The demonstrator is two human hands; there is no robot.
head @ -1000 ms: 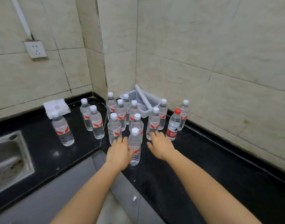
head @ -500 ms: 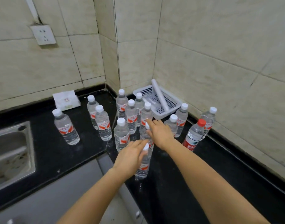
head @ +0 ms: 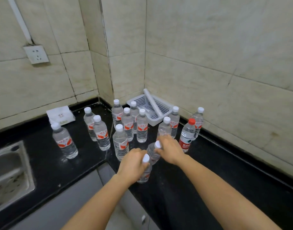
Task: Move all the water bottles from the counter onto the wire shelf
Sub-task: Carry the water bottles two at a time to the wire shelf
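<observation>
sink point(head: 11, 170): lower left of the frame, set into the black counter point(head: 43, 161).
standing bottles point(head: 124, 130): a cluster across the middle of the frame, all upright on the counter; one stands apart at left, one with a red cap point(head: 186, 136) at right.
left hand point(head: 131, 165): centre of the frame, closed around the neck of the near bottle point(head: 145, 170), whose white cap shows above the fingers.
right hand point(head: 169, 151): just right of it, wrapped around the second bottle point(head: 153, 152), which tilts toward the camera.
basket point(head: 165, 113): in the corner behind the cluster, holding a white tube.
step in hand: picking up, one bottle per hand; both look gripped, and whether their bases are clear of the counter i cannot tell.
next move: lift both straight up clear of the neighbours, then turn toward the wire shelf, which is not in view.
task progress: early, judging by the many bottles left standing.
</observation>
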